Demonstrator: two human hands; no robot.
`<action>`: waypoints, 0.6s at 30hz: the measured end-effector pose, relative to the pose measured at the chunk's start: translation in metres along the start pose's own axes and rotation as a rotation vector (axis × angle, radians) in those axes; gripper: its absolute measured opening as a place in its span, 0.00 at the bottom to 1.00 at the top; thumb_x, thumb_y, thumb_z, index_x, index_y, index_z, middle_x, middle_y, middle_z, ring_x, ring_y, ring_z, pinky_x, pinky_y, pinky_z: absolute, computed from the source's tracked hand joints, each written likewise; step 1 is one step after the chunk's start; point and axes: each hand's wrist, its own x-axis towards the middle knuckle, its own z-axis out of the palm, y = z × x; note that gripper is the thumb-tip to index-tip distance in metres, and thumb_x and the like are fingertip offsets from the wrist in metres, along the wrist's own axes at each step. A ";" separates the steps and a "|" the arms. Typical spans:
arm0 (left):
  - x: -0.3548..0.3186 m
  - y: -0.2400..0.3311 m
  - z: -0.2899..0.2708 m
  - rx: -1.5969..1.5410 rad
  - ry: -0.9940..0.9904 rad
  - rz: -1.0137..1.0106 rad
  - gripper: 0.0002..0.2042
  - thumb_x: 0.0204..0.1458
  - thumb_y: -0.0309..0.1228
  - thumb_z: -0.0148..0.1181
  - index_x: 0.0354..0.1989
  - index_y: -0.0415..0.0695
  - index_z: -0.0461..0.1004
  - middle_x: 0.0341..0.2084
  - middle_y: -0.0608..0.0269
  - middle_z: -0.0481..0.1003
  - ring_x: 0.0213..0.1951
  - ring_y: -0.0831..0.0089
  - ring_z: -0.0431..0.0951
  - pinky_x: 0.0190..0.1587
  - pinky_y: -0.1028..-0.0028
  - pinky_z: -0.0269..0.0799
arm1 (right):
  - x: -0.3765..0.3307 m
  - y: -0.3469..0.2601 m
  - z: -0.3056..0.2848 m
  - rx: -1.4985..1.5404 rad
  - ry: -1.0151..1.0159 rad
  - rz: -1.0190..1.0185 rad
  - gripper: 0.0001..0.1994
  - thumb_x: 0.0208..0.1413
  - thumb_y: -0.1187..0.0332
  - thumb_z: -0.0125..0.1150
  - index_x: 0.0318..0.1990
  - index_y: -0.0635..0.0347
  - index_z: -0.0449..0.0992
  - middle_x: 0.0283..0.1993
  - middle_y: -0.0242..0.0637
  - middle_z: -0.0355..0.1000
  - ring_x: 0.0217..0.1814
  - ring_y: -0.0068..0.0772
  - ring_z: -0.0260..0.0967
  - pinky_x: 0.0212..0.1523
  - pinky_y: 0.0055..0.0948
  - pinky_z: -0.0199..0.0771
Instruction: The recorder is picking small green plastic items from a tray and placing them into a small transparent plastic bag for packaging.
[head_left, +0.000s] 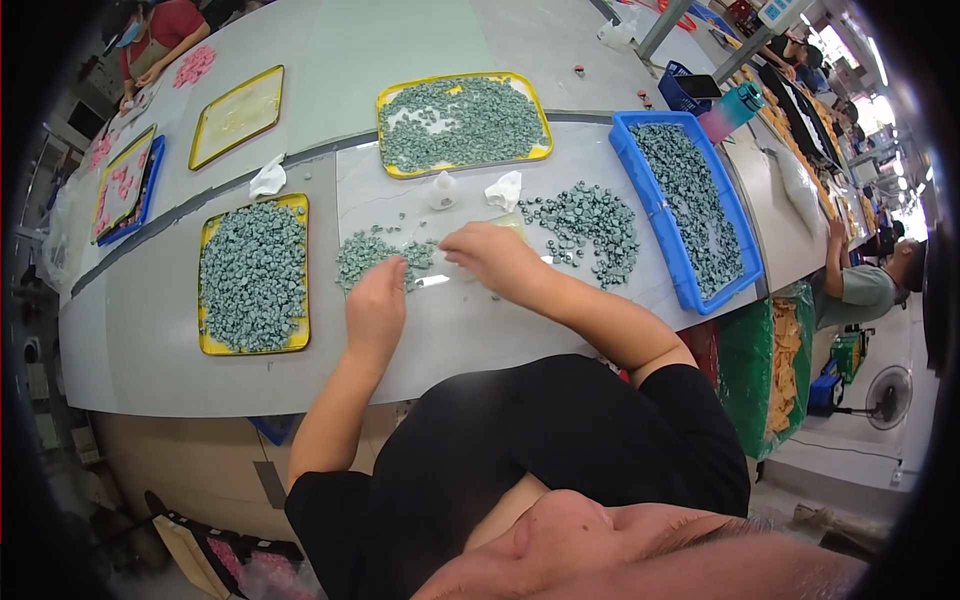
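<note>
My left hand (pixel 376 305) reaches over the near side of a small pile of grey-green pieces (pixel 362 258), its fingers drawn together at the pile's right side. Just right of it, my right hand (pixel 492 260) has its fingertips pinched close above the same pieces. Whatever either hand holds is too small or hidden to make out. Behind my right hand lies a pale yellowish-green flat item (pixel 512 222), partly covered. A second, darker loose pile of pieces (pixel 592 228) spreads to the right of my right forearm.
Yellow-rimmed trays of green pieces stand left (pixel 255 350) and far (pixel 395 174). A blue basket (pixel 668 250) of them is at right. Crumpled white tissues (pixel 268 178) and a small white object (pixel 443 190) lie beyond my hands. A bottle (pixel 733 110) stands behind the basket. Other people work around.
</note>
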 end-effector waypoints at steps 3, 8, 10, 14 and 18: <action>-0.010 0.020 0.015 0.054 -0.221 0.043 0.11 0.51 0.25 0.54 0.43 0.39 0.73 0.23 0.55 0.73 0.26 0.59 0.74 0.26 0.65 0.69 | -0.013 0.003 -0.029 0.071 0.085 0.172 0.08 0.53 0.73 0.55 0.39 0.65 0.74 0.32 0.43 0.74 0.34 0.37 0.72 0.36 0.29 0.71; -0.008 0.050 0.044 0.311 -0.512 0.231 0.22 0.44 0.24 0.51 0.52 0.39 0.69 0.20 0.62 0.69 0.22 0.69 0.72 0.22 0.72 0.70 | -0.040 0.034 -0.049 0.193 0.207 0.450 0.07 0.53 0.72 0.56 0.38 0.64 0.73 0.33 0.45 0.73 0.31 0.38 0.73 0.34 0.30 0.71; -0.007 0.051 0.056 0.336 -0.511 0.251 0.24 0.42 0.24 0.51 0.53 0.39 0.68 0.19 0.63 0.68 0.22 0.70 0.72 0.20 0.72 0.70 | -0.053 0.040 -0.050 0.139 0.127 0.457 0.07 0.54 0.71 0.55 0.38 0.64 0.73 0.32 0.46 0.73 0.33 0.41 0.73 0.36 0.32 0.71; 0.002 0.052 0.066 0.362 -0.538 0.316 0.24 0.43 0.24 0.50 0.54 0.42 0.67 0.20 0.63 0.67 0.22 0.68 0.71 0.21 0.70 0.69 | -0.076 0.043 -0.052 0.090 0.077 0.481 0.07 0.54 0.71 0.54 0.38 0.64 0.72 0.33 0.47 0.73 0.36 0.46 0.72 0.38 0.34 0.70; 0.014 0.050 0.062 0.357 -0.525 0.349 0.23 0.46 0.25 0.52 0.55 0.45 0.67 0.20 0.63 0.67 0.21 0.66 0.71 0.21 0.70 0.69 | -0.086 0.042 -0.057 0.160 -0.022 0.465 0.07 0.54 0.70 0.54 0.38 0.63 0.72 0.34 0.48 0.73 0.38 0.49 0.71 0.39 0.35 0.70</action>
